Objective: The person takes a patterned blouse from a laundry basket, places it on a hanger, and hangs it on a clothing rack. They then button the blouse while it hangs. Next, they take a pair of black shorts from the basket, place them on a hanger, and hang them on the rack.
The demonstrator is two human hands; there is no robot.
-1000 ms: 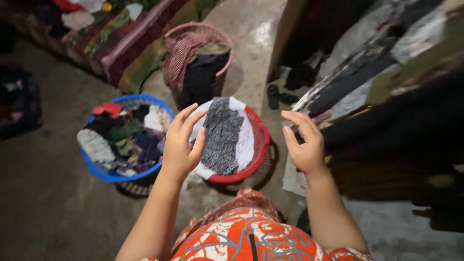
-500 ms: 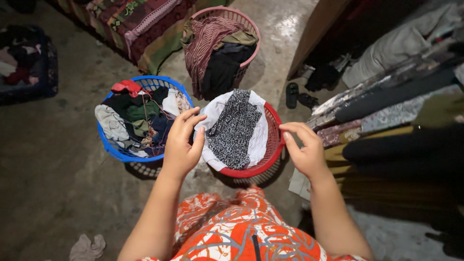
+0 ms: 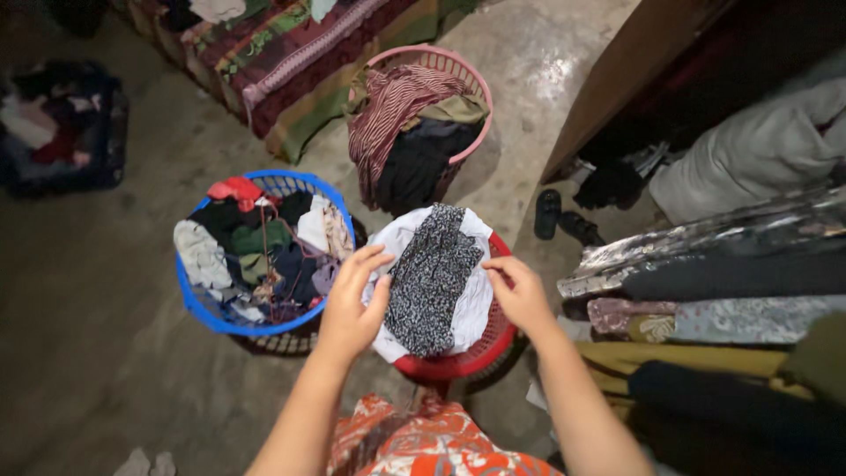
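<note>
Flanking speckled cloth (image 3: 429,278), left hand (image 3: 351,304), right hand (image 3: 522,295)

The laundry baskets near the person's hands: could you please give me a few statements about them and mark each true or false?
1. Both hands reach over the red basket. True: the left hand and right hand are on either side of its clothes.
2. A black-and-white patterned cloth lies on a white cloth in that basket. True.
3. The blue basket is empty. False: it is full of mixed clothes.
4. The pink basket sits nearest the person. False: it is farthest, behind the red one.
5. A striped maroon cloth hangs over the pink basket. True.
</note>
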